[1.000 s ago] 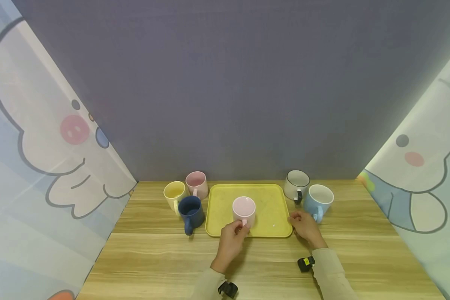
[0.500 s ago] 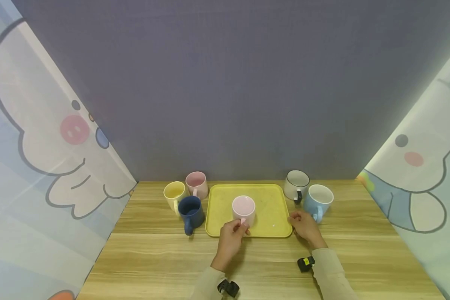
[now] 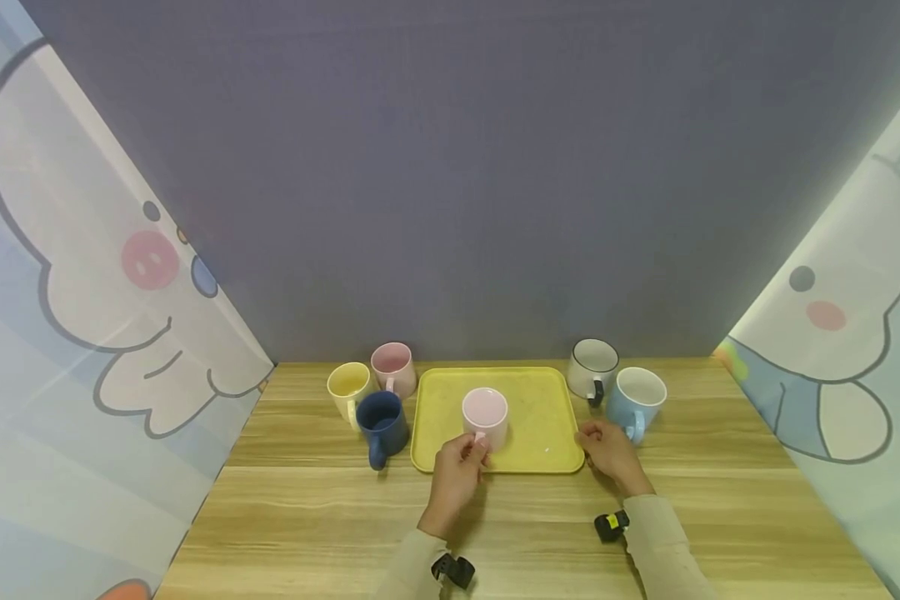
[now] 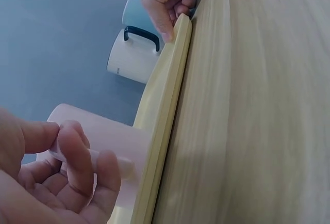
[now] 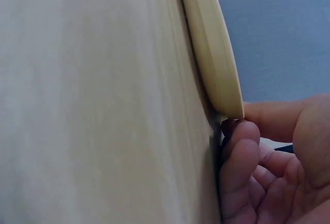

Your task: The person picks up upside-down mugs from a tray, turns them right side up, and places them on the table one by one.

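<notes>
A pale pink mug (image 3: pixel 486 408) is upright at the middle of the yellow tray (image 3: pixel 435 392), its handle facing the person. My left hand (image 3: pixel 456 477) holds that handle between thumb and curled fingers, as the left wrist view shows up close. In that view the tray's rim (image 4: pixel 162 131) hides the bottom of the mug. My right hand (image 3: pixel 612 454) pinches the tray's right edge near the front corner. The right wrist view has its thumb (image 5: pixel 276 121) on the rim's upper side, with curled fingers below.
Left of the tray stand a yellow mug (image 3: pixel 349 383), a darker pink mug (image 3: pixel 394 375) and a navy mug (image 3: pixel 384 429). To its right are a white mug (image 3: pixel 588 379) with a black handle and a light blue mug (image 3: pixel 630 412). A grey wall (image 3: pixel 450 183) rises behind the table.
My left hand and the pale pink mug have shifted slightly back and left over the tray. My right hand keeps its place at the tray's edge.
</notes>
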Motion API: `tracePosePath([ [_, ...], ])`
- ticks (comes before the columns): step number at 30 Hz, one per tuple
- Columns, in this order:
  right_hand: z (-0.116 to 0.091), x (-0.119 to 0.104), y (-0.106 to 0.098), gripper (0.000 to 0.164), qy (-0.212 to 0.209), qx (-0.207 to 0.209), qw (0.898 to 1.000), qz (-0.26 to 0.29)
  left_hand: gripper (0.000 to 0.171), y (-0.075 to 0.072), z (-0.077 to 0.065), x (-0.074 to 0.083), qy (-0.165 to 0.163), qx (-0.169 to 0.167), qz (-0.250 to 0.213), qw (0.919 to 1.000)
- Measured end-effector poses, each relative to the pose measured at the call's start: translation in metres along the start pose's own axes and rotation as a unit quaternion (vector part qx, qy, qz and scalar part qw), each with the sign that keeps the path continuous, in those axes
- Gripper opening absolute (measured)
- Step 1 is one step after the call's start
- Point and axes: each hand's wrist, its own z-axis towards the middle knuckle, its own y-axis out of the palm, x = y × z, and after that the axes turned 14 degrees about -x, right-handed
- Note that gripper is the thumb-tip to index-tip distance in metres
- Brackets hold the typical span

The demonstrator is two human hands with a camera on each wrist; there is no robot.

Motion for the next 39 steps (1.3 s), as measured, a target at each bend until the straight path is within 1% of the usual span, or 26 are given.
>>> tracePosePath([
  [8, 0.000, 0.000, 0.000, 0.024, -0.001, -0.002, 1.000, 0.002, 0.030, -0.007, 0.001, 0.001, -0.002, 0.016, 0.005, 0.9999],
  [13, 0.001, 0.001, 0.001, 0.023, -0.004, 0.004, 1.000, -0.008, 0.030, -0.012, 0.001, 0.004, 0.003, 0.027, 0.033, 0.9991],
  [18, 0.001, 0.001, 0.001, 0.023, -0.005, 0.009, 1.000, -0.015, 0.030, -0.017, 0.002, 0.007, 0.004, 0.029, 0.055, 0.9980],
  [23, 0.001, 0.001, 0.000, 0.022, -0.004, 0.006, 1.000, -0.006, 0.030, -0.020, 0.003, 0.011, 0.004, 0.036, 0.056, 0.9978],
  [30, 0.002, 0.002, 0.001, 0.021, -0.002, 0.003, 1.000, 0.001, 0.030, -0.024, 0.006, 0.019, 0.015, 0.045, 0.052, 0.9975],
  [35, 0.002, 0.002, 0.001, 0.022, 0.000, 0.001, 1.000, 0.012, 0.029, -0.029, 0.007, 0.028, 0.021, 0.045, 0.052, 0.9974],
  [39, 0.002, 0.002, 0.001, 0.022, -0.001, 0.000, 1.000, 0.017, 0.031, -0.032, 0.008, 0.033, 0.032, 0.050, 0.056, 0.9967],
])
